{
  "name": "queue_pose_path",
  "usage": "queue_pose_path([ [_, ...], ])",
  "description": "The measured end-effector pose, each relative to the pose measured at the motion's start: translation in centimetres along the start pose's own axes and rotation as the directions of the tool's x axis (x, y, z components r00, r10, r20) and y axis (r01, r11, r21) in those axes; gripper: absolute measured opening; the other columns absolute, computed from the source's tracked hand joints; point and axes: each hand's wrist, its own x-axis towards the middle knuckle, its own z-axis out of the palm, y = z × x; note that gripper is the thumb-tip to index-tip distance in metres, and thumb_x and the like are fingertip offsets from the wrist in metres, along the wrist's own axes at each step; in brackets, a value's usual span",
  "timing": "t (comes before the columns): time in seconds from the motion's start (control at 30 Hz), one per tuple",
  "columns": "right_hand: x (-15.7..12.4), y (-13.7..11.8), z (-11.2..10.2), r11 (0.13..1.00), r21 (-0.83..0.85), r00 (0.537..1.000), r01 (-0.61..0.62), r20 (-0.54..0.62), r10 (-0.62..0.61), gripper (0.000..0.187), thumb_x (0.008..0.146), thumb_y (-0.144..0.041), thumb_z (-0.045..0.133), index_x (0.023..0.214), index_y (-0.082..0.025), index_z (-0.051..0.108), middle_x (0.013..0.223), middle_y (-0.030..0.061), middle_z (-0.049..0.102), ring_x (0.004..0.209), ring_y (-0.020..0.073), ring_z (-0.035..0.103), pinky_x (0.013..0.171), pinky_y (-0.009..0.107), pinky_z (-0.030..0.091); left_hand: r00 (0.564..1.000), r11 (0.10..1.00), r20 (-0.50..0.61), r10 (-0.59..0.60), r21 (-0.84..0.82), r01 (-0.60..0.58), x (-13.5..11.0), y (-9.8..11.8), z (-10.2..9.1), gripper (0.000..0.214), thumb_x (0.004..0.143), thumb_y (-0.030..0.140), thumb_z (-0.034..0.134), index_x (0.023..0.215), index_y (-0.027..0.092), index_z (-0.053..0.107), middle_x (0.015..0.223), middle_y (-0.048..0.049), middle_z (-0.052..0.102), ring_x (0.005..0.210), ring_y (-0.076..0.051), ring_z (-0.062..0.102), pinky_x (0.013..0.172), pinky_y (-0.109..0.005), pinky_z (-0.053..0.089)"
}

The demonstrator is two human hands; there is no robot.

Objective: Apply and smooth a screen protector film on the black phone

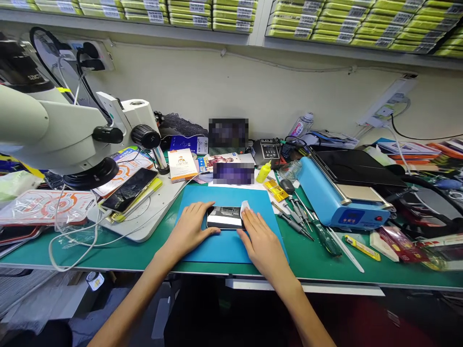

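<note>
A smartphone point(224, 218) lies flat and sideways on a blue mat point(220, 246), its glossy dark screen reflecting bright bands. My left hand point(191, 227) grips its left end, with the thumb along the near edge and the fingers at the far corner. At the other end, my right hand point(261, 237) presses a small white wipe point(245, 206) against the screen. The fingers of that hand are close together over the wipe and hide part of it, along with the phone's right end.
A microscope point(54, 130) looms at the left, above another dark phone point(130, 190). Screwdrivers point(294, 224), a yellow bottle point(264, 172) and a blue heating-plate machine point(336, 197) stand or lie to the right. Boxes point(182, 165) line the back, and yellow-green packs point(296, 19) fill the shelf above.
</note>
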Motion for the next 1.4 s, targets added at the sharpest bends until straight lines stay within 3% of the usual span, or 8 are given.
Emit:
queue_pose_path([
  [0.13, -1.8, -0.9, -0.3, 0.999, -0.014, 0.999, 0.030, -0.017, -0.030, 0.054, 0.111, -0.033, 0.044, 0.160, -0.011, 0.043, 0.163, 0.0139, 0.045, 0.152, 0.0281, 0.043, 0.125, 0.050, 0.041, 1.000, 1.000, -0.014, -0.002, -0.001, 0.002, 0.0, -0.1, 0.2, 0.069, 0.089, 0.049, 0.079, 0.147, 0.026, 0.048, 0.133, -0.0077, 0.064, 0.123, -0.032, 0.058, 0.104, -0.046, 0.045],
  [0.37, 1.4, 0.3, 0.5, 1.000, -0.024, 1.000, 0.016, -0.014, -0.016, 0.060, 0.111, -0.037, 0.043, 0.164, -0.009, 0.033, 0.163, 0.0173, 0.045, 0.152, 0.0303, 0.044, 0.125, 0.054, 0.041, 1.000, 1.000, -0.021, -0.008, -0.019, 0.007, 0.1, 0.2, -0.2, 0.069, 0.089, 0.049, 0.079, 0.146, 0.026, 0.048, 0.131, -0.0082, 0.065, 0.122, -0.032, 0.059, 0.103, -0.046, 0.045],
  [0.57, -2.3, -0.8, -0.8, 0.998, -0.036, 0.998, 0.055, 0.009, -0.055, 0.072, 0.109, -0.040, 0.048, 0.169, -0.015, 0.016, 0.167, 0.0148, 0.038, 0.154, 0.0305, 0.040, 0.124, 0.053, 0.042, 1.000, 0.999, -0.001, -0.026, -0.032, 0.026, 0.2, 0.4, -0.6, 0.070, 0.088, 0.050, 0.079, 0.146, 0.026, 0.047, 0.136, -0.0084, 0.064, 0.126, -0.032, 0.058, 0.103, -0.045, 0.045],
  [0.67, -1.4, -0.4, -0.4, 0.996, -0.039, 0.997, 0.076, 0.014, -0.075, 0.076, 0.109, -0.040, 0.048, 0.169, -0.014, 0.010, 0.168, 0.0159, 0.036, 0.155, 0.0313, 0.038, 0.124, 0.055, 0.042, 0.999, 0.999, 0.013, -0.034, -0.034, 0.035, 0.3, 0.4, -0.7, 0.071, 0.088, 0.052, 0.079, 0.146, 0.027, 0.047, 0.136, -0.0080, 0.064, 0.126, -0.031, 0.058, 0.104, -0.045, 0.045],
  [0.8, 1.1, 0.3, 0.5, 0.996, -0.008, 0.996, 0.087, 0.026, -0.086, 0.072, 0.111, -0.039, 0.044, 0.169, -0.013, 0.010, 0.166, 0.0165, 0.038, 0.155, 0.0307, 0.039, 0.124, 0.056, 0.041, 0.999, 0.998, 0.024, -0.047, -0.035, 0.047, 0.3, 0.5, -0.8, 0.074, 0.087, 0.053, 0.080, 0.148, 0.027, 0.046, 0.137, -0.0088, 0.063, 0.127, -0.032, 0.057, 0.106, -0.046, 0.044],
  [1.03, -2.2, -1.2, -0.9, 0.993, -0.012, 0.992, 0.118, 0.038, -0.117, 0.079, 0.109, -0.040, 0.050, 0.169, -0.013, 0.008, 0.168, 0.0155, 0.036, 0.156, 0.0314, 0.037, 0.124, 0.055, 0.042, 0.999, 0.998, 0.033, -0.043, -0.047, 0.045, 0.3, 0.5, -0.8, 0.074, 0.086, 0.053, 0.081, 0.147, 0.028, 0.046, 0.136, -0.0089, 0.064, 0.126, -0.032, 0.059, 0.105, -0.047, 0.045],
  [1.27, 1.4, -0.4, 0.2, 0.994, 0.011, 0.994, 0.107, 0.001, -0.107, 0.074, 0.109, -0.037, 0.048, 0.168, -0.010, 0.013, 0.165, 0.0178, 0.040, 0.154, 0.0320, 0.041, 0.124, 0.055, 0.041, 0.998, 0.995, 0.033, -0.060, -0.072, 0.063, 0.4, 0.5, -0.7, 0.074, 0.086, 0.052, 0.081, 0.148, 0.029, 0.048, 0.135, -0.0090, 0.064, 0.125, -0.033, 0.059, 0.107, -0.049, 0.045],
  [1.4, -0.2, -0.9, -0.3, 0.992, 0.018, 0.992, 0.125, 0.017, -0.126, 0.075, 0.109, -0.037, 0.050, 0.169, -0.011, 0.012, 0.167, 0.0161, 0.038, 0.155, 0.0310, 0.038, 0.125, 0.054, 0.041, 0.997, 0.992, 0.041, -0.072, -0.100, 0.076, 0.4, 0.6, -1.0, 0.076, 0.085, 0.054, 0.081, 0.149, 0.030, 0.048, 0.137, -0.0096, 0.064, 0.127, -0.034, 0.058, 0.110, -0.052, 0.044],
])
